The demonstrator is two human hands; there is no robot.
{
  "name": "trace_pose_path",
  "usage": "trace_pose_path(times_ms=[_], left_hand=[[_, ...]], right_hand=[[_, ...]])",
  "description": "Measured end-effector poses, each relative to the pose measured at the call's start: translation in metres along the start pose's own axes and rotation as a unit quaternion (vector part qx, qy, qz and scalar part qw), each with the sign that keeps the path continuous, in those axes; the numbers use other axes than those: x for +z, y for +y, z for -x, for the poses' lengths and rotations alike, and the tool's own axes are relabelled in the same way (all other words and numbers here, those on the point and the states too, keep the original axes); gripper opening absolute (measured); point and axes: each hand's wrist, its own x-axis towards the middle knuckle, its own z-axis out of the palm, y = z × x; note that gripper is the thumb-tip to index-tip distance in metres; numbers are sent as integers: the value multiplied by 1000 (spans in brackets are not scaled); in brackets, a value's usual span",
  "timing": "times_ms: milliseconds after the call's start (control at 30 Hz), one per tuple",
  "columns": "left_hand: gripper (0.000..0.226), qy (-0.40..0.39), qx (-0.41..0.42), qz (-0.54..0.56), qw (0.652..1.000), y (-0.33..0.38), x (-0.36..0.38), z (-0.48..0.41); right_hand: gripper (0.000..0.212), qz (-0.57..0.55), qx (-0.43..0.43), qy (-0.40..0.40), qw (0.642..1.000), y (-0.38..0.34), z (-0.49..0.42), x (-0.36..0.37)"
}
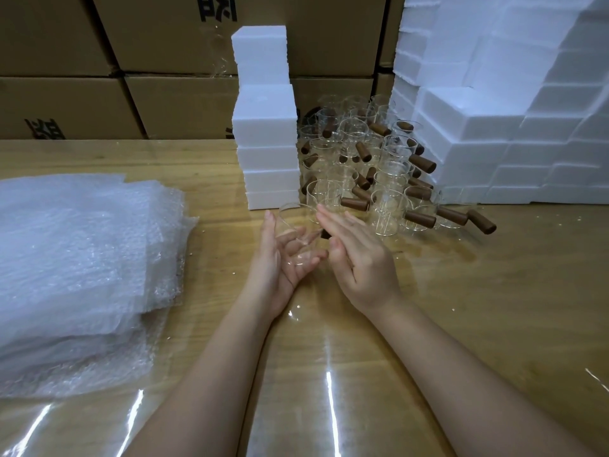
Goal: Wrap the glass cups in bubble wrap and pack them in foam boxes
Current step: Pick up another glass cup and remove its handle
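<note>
- Light wooden tabletop [461, 308] under a glossy clear film; pale grain runs across it;
- White glare streaks [329, 400] on the near edge;
- Brown cardboard cartons [82, 107] stacked as the back wall; black printed characters [217, 8], cut off.

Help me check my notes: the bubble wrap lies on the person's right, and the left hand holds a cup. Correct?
No. The head view shows the bubble wrap on the person's left, not right. The left hand does hold a cup.
</note>
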Motion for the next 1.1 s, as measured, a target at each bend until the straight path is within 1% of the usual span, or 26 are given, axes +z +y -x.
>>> trace_pose_path(times_ms=[100, 267, 467, 533, 667, 900, 1000, 1067, 1100], left_hand=[[79, 24, -1, 12, 1000, 2, 1, 0], [78, 32, 14, 24, 999, 4, 4, 2], [78, -1, 30, -30, 999, 0, -1, 0], [77, -12, 34, -44, 998, 0, 0, 1], [68, -37, 52, -104, 993, -4, 5, 2], [48, -70, 59, -165, 982, -4, 11, 7], [56, -74, 60, -178, 979, -5, 10, 6], [64, -63, 49, -176, 981, -6, 10, 5], [64, -57, 46, -172, 982, -5, 10, 6]], right_hand=[[38, 1, -10, -15, 1000, -1, 0, 1], [34, -16, -50, -12, 999, -1, 0, -1], [30, -10, -117, -10, 993, -6, -1, 2], [30, -6, -127, -7, 992, -7, -2, 3], [33, -6, -123, -6, 992, -6, -2, 3], [38, -8, -99, -6, 995, -6, -2, 3], [42, 1, -76, -13, 997, -7, -3, 3], [46, 19, -56, -16, 998, -7, -3, 2], [47, 27, -45, -14, 999, -6, -2, 2]])
